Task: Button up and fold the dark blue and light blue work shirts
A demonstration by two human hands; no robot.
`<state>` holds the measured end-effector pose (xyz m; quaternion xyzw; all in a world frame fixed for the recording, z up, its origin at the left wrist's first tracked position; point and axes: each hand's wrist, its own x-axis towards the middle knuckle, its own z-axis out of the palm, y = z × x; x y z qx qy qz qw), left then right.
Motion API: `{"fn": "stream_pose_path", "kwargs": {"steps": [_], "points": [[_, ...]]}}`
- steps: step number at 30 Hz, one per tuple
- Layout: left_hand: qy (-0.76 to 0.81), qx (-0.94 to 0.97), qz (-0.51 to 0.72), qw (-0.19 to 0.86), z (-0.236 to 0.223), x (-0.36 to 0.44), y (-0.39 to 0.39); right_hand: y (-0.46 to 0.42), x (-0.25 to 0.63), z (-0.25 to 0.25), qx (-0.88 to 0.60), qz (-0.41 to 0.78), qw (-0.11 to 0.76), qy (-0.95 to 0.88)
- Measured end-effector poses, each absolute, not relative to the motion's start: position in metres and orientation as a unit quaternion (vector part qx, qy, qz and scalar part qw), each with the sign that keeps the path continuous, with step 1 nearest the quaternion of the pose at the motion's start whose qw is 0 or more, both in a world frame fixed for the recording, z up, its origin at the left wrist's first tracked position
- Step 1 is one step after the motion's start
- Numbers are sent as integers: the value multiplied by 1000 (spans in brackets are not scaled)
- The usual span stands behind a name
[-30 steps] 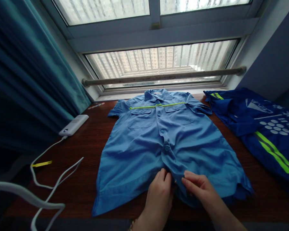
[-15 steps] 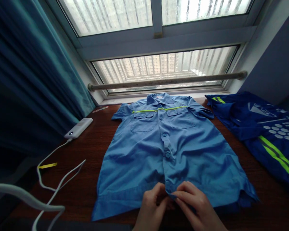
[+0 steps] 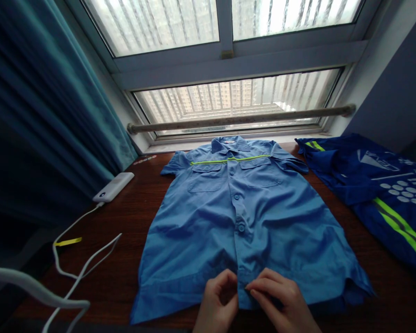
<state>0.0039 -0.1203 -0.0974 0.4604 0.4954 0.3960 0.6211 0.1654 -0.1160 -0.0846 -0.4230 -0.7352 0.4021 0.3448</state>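
Observation:
A light blue short-sleeved work shirt [image 3: 194,222] lies spread front up, its collar toward the window. A yellow-green strip crosses its chest above two flap pockets. Its front placket runs down the middle, with a fastened button [image 3: 241,228] showing above my hands. At the lower hem, my left hand [image 3: 217,298] pinches the placket edge from the left, fingertips partly hidden by the cloth. From the right, my right hand [image 3: 280,296] grips the placket front between thumb and fingers. A small dark spot shows at its fingertips, too small to make out.
On the right lies a dark blue garment [image 3: 353,185] with yellow-green stripes and white print. A white power bank [image 3: 113,187] with a white cable [image 3: 64,303] and a yellow strip [image 3: 68,241] are on the left of the brown table [image 3: 131,203]. A curtain [image 3: 55,92] hangs beside the window.
The placket's bottom end, folded up between my fingers before, now lies flatter with its hem hanging down. Both hands have shifted slightly, and my right fingertips now rest on the placket's face.

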Motion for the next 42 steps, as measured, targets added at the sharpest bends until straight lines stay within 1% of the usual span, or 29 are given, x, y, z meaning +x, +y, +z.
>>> {"fn": "stream_pose_path", "kwargs": {"steps": [3, 7, 13, 16, 20, 22, 29, 34, 37, 39, 40, 42], "points": [[500, 464, 406, 608, -94, 8, -123, -117, 162, -93, -442, 350, 349, -749], [519, 467, 423, 579, -88, 11, -127, -116, 159, -98, -430, 289, 371, -771], [557, 455, 449, 530, -86, 12, -127, -113, 157, -99, -443, 277, 381, -763], [563, 434, 459, 533, -90, 19, -123, -112, 155, -100, -458, 263, 375, -762], [546, 361, 516, 552, -94, 25, -119, -112, 154, -104, -471, 245, 371, -762], [546, 353, 514, 559, -94, 24, -118, -112, 154, -105, -469, 245, 368, -764], [564, 350, 523, 534, -97, 25, -122, -112, 153, -103, -477, 271, 344, -762], [589, 429, 500, 468, -98, 25, -130, -110, 153, -103, -465, 291, 324, -771], [607, 466, 485, 424, -102, 23, -133, -111, 154, -100, -476, 344, 301, -751], [610, 489, 484, 394, -106, 22, -134, -111, 154, -98, -495, 382, 307, -717], [607, 502, 485, 380, -109, 21, -135, -110, 154, -97, -506, 411, 313, -691], [597, 532, 486, 353, -116, 21, -137, -107, 152, -98, -514, 508, 314, -616]]}}
